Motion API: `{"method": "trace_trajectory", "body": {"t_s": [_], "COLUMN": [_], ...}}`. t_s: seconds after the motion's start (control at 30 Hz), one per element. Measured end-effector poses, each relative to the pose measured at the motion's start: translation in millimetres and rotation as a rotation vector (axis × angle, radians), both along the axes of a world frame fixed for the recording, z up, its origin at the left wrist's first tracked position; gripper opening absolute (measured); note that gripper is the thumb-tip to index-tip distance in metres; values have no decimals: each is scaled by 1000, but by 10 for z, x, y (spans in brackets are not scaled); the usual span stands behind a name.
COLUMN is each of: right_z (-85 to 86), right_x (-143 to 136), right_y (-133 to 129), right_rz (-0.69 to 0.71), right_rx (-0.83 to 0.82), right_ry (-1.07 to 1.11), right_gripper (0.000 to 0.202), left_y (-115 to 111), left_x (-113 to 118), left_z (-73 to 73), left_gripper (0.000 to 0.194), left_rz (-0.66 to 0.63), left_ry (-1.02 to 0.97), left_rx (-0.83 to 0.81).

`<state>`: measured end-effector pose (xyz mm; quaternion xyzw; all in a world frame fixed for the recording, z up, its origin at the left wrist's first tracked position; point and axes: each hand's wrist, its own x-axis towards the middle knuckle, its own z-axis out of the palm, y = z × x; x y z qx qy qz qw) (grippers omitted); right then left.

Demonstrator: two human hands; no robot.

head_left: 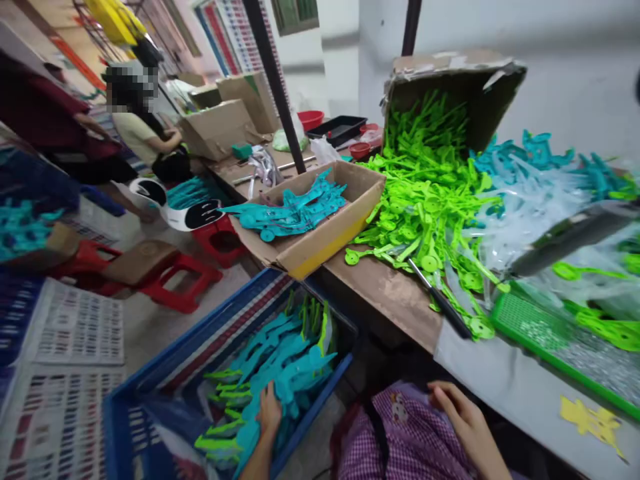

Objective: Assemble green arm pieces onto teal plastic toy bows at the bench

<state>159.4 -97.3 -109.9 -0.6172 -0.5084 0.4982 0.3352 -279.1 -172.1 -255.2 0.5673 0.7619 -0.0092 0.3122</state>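
Observation:
My left hand [271,408] reaches down into a blue crate [145,363], its fingers closed around the edge of a teal plastic part [283,373]; some fingertips are hidden. Around it lie several similar teal parts, with bright green arms [225,427] sticking out from them. My right hand [457,410] hovers beside my lap, near the table's front edge. Nothing shows in it, and its fingers are loosely bent and a little apart.
A cardboard tray [330,250] with teal parts sits on the table corner. Loose green parts [420,200] spill from a tipped carton [500,100]. Nearby are a black-handled screwdriver [445,310] and a green tray [530,340] of small metal pieces. Red stools [185,283] and two people stand left.

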Motion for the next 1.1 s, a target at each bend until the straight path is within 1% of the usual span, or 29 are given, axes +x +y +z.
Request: {"method": "trace_trajectory", "body": {"t_s": [0.03, 0.07, 0.1, 0.13, 0.17, 0.2, 0.27, 0.3, 0.33, 0.37, 0.4, 0.43, 0.47, 0.5, 0.53, 0.57, 0.6, 0.67, 0.73, 0.77, 0.83, 0.9, 0.93, 1.0, 1.1], "right_z": [-36, -60, -73, -78, -74, -62, -20, 11, 47, 89, 133, 178, 218, 250, 270, 276, 269, 225, 169, 146, 126, 144, 162, 201, 232], "right_x": [-19, -35, -46, -50, -47, -42, -39, -49, -69, -99, -135, -172, -204, -223, -224, -205, -166, -43, 87, 134, 165, 111, 63, -41, -125], "right_y": [-36, -64, -83, -96, -101, -98, -66, -35, 2, 43, 83, 116, 138, 143, 132, 104, 65, -22, -80, -88, -59, 4, 37, 84, 84], "right_rz": [17, 37, 56, 76, 95, 115, 140, 140, 136, 133, 129, 129, 138, 149, 158, 159, 152, 116, 79, 76, 97, 130, 147, 188, 283], "right_rx": [1, 2, 5, 6, 5, 0, -10, -11, -8, -1, 11, 27, 42, 56, 63, 62, 50, 0, -55, -77, -100, -92, -83, -63, -25], "right_ry": [-25, -49, -68, -84, -94, -98, -95, -95, -97, -100, -109, -118, -127, -134, -143, -153, -165, -192, -216, -220, -217, -206, -204, -213, -236], "right_gripper": [44, 43, 43, 42, 42, 42, 42, 42, 43, 43, 43, 42, 42, 41, 40, 40, 39, 40, 42, 43, 43, 42, 42, 41, 39], "left_y": [53, 133, 245, 389, 565, 770, 1253, 1523, 1805, 2090, 2372, 2639, 2884, 3098, 3275, 3411, 3507, 3598, 3604, 3592, 3557, 3506, 3474, 3397, 3274], "left_x": [-33, -64, -97, -134, -175, -218, -298, -326, -343, -351, -355, -362, -381, -418, -473, -547, -633, -807, -928, -954, -925, -810, -737, -599, -497], "left_z": [17, 79, 193, 363, 588, 860, 1501, 1839, 2169, 2476, 2748, 2974, 3148, 3265, 3328, 3343, 3325, 3246, 3198, 3200, 3249, 3325, 3360, 3409, 3438], "left_gripper": [70, 71, 72, 73, 73, 72, 68, 65, 59, 51, 45, 42, 44, 46, 48, 50, 53, 53, 57, 59, 58, 54, 54, 53, 48], "left_rz": [136, 265, 490, 623, 664, 676, 650, 622, 558, 460, 336, 243, 171, 135, 135, 156, 179, 179, 167, 141, 59, -43, -89, -117, -69], "left_ry": [61, 123, 215, 265, 280, 288, 319, 325, 306, 269, 230, 218, 228, 253, 282, 313, 343, 387, 426, 447, 492, 520, 525, 534, 534], "left_rx": [10, 40, 115, 276, 462, 633, 942, 1064, 1147, 1184, 1164, 1125, 1070, 1013, 951, 885, 811, 664, 601, 584, 543, 485, 483, 500, 574]}}
